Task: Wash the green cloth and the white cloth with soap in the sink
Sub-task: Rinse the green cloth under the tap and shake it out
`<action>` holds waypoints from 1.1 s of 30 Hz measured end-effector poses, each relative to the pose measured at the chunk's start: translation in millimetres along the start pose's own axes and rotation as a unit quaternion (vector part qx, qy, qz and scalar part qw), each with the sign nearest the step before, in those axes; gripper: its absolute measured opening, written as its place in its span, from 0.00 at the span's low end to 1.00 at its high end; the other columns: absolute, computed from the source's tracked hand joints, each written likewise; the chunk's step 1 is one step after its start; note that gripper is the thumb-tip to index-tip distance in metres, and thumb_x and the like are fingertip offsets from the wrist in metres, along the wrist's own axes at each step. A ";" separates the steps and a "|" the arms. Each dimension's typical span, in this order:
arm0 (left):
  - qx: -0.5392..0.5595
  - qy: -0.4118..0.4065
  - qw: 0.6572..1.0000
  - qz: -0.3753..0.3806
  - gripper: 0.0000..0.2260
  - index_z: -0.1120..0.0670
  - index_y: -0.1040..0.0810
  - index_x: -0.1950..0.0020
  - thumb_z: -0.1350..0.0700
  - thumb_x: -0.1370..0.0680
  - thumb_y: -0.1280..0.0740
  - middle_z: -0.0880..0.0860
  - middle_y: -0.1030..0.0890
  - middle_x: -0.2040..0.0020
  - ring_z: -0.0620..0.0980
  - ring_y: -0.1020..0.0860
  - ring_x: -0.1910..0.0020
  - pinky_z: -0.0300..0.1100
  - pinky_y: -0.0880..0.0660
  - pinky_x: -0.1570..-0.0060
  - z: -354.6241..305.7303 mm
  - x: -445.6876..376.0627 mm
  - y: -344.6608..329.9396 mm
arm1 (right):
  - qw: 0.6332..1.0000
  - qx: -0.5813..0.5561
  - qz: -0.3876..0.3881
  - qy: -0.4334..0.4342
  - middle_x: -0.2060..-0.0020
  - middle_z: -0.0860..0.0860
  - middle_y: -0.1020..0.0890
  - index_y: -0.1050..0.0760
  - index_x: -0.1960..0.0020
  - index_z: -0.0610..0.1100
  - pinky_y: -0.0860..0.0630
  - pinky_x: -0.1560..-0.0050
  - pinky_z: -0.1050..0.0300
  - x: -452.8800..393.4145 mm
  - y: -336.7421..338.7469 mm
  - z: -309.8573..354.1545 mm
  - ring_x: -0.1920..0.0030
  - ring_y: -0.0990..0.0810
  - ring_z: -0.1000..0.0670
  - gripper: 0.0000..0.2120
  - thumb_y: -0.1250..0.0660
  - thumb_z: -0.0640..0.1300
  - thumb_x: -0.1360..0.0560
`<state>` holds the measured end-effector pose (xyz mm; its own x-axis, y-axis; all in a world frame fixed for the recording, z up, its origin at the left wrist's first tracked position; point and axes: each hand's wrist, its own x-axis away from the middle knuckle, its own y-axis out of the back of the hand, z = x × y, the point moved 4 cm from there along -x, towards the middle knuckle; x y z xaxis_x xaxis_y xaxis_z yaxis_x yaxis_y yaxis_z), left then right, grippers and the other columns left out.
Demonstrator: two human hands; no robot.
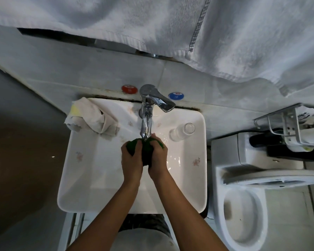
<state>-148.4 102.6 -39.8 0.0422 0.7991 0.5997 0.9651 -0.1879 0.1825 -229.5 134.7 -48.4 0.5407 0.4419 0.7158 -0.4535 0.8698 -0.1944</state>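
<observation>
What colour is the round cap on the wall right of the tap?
Blue cap, clearest in the head view.

1. Sink [83, 178]: glossy white ceramic with faint floral decals.
2. Faucet [146, 113]: polished chrome metal.
3. Green cloth [146, 151]: dark, wet fabric.
4. White cloth [92, 116]: crumpled matt fabric.
5. Glass [182, 132]: clear, smooth.
6. Hanging towel [225, 33]: rough white terry.

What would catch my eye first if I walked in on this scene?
Two bare hands, the left hand and the right hand, squeeze a bunched green cloth right under the chrome tap in the middle of the white sink. A crumpled white cloth waits on the sink's back left corner, and big pale towels hang across the top of the view.
</observation>
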 end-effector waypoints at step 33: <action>-0.065 -0.106 0.991 0.047 0.09 0.59 0.27 0.44 0.56 0.22 0.35 0.53 0.21 0.51 0.50 0.21 0.53 0.38 0.24 0.53 -29.8 -21.0 1.0 | 0.995 0.083 0.023 0.049 0.46 0.45 0.20 0.27 0.36 0.47 0.22 0.46 0.53 -5.7 -8.5 3.3 0.46 0.21 0.46 0.16 0.36 0.39 0.23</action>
<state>-156.0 68.7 -29.0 0.1980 0.8738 0.4442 0.9131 -0.3292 0.2405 -231.1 124.1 -48.6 0.5791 0.5065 0.6389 -0.5862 0.8033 -0.1054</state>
